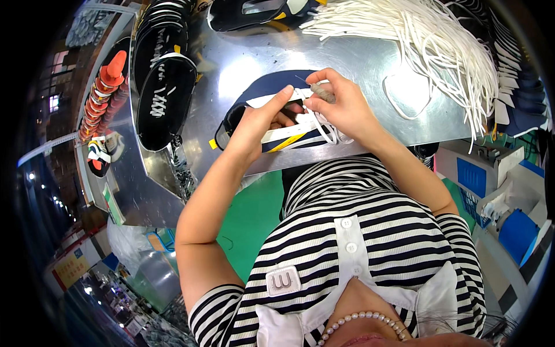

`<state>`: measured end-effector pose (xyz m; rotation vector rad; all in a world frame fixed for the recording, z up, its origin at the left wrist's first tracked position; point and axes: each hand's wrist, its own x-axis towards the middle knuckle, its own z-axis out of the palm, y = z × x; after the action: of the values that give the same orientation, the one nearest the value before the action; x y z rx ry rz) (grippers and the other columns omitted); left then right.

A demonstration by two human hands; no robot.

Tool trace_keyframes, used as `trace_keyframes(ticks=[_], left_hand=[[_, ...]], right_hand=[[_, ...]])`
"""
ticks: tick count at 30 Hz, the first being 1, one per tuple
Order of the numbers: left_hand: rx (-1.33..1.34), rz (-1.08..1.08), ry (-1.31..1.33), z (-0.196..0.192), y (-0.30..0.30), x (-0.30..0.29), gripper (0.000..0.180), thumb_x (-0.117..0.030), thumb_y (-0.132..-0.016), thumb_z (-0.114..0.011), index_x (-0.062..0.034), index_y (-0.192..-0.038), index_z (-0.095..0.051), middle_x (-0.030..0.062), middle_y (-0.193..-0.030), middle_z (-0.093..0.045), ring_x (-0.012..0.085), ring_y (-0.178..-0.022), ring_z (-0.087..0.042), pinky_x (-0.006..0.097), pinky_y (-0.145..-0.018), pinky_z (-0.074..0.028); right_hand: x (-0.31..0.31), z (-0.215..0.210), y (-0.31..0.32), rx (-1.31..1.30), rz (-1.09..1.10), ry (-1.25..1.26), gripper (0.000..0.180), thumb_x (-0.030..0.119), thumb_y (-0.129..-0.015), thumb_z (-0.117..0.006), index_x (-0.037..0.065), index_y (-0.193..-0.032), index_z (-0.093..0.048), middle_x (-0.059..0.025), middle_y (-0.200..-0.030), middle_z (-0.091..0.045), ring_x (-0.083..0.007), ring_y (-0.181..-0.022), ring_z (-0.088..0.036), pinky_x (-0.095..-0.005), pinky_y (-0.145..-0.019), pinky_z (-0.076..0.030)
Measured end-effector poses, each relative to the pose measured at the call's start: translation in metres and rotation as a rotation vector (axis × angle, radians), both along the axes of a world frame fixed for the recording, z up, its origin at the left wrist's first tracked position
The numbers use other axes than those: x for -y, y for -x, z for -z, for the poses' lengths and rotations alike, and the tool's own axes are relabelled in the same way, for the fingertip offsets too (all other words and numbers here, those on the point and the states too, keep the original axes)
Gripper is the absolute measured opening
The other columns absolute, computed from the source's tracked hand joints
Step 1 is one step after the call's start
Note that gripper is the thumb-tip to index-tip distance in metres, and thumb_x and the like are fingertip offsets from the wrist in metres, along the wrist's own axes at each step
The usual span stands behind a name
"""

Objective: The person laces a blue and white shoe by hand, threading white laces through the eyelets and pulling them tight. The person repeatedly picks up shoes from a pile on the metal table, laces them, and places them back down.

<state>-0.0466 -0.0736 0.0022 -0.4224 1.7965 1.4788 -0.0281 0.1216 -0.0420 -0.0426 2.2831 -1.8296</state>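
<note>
A navy and white shoe upper (266, 84) with a yellow stripe lies at the table's near edge, its dark opening toward the left. My left hand (254, 127) is closed on its near middle, thumb on the white eyelet strip and fingers partly hidden inside. Between the thumb and fingers of my right hand (346, 110) is a hook tool (322, 93) with a grey, wrapped-looking handle; its thin metal shaft points left over the upper. A white shoelace (328, 134) hangs in loops beneath my right hand, partly threaded at the eyelets.
A large bundle of white shoelaces (416, 34) covers the far right of the metal table (225, 156). Stacked dark uppers (165, 104) stand at the left, another upper (245, 17) at the far edge. Orange-red stacked pieces (104, 95) are beyond the left side. More uppers (523, 92) line the right.
</note>
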Motion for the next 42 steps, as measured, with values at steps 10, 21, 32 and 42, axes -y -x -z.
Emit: trace_keyframes(ticks=[10,21,32,42], left_hand=[[-0.492,-0.184,0.107,0.014,-0.025,-0.017,0.017,-0.014,-0.083,-0.077,-0.0002,-0.090,-0.071,0.0042,-0.078,-0.071,0.0107,-0.069,-0.067,0.024,-0.063,-0.051],[-0.652,-0.056,0.039,0.018,-0.030,-0.016,0.010,-0.009,-0.088,-0.072,-0.0002,-0.090,-0.069,0.0024,-0.079,-0.070,0.0085,-0.067,-0.064,0.024,-0.060,-0.050],[-0.358,-0.069,-0.137,0.021,-0.020,-0.004,0.012,-0.011,-0.093,-0.066,0.0000,-0.097,-0.066,0.0031,-0.077,-0.067,0.0082,-0.057,-0.056,0.024,-0.052,-0.045],[-0.434,-0.015,0.068,0.012,-0.010,-0.019,0.032,-0.011,-0.083,-0.077,0.0015,-0.111,-0.068,0.0056,-0.105,-0.071,0.0124,-0.093,-0.064,0.028,-0.083,-0.051]], right_hand=[[-0.011,-0.014,-0.015,-0.214,-0.079,-0.086,0.026,0.021,-0.091,-0.064,0.002,-0.107,-0.056,-0.0168,-0.092,-0.070,-0.0327,-0.086,-0.068,-0.0403,-0.075,-0.051],[-0.026,-0.022,-0.003,-0.254,-0.224,-0.317,0.013,0.016,-0.092,-0.061,0.003,-0.094,-0.062,-0.0123,-0.073,-0.067,-0.0282,-0.066,-0.065,-0.0376,-0.061,-0.048],[-0.024,-0.050,0.019,-0.201,-0.399,-0.603,0.017,0.020,-0.095,-0.058,0.004,-0.095,-0.058,-0.0136,-0.070,-0.063,-0.0309,-0.071,-0.064,-0.0417,-0.064,-0.048],[-0.003,0.006,0.012,-0.364,0.005,-0.197,0.022,0.022,-0.098,-0.054,0.006,-0.112,-0.055,-0.0151,-0.089,-0.070,-0.0345,-0.081,-0.067,-0.0438,-0.072,-0.052]])
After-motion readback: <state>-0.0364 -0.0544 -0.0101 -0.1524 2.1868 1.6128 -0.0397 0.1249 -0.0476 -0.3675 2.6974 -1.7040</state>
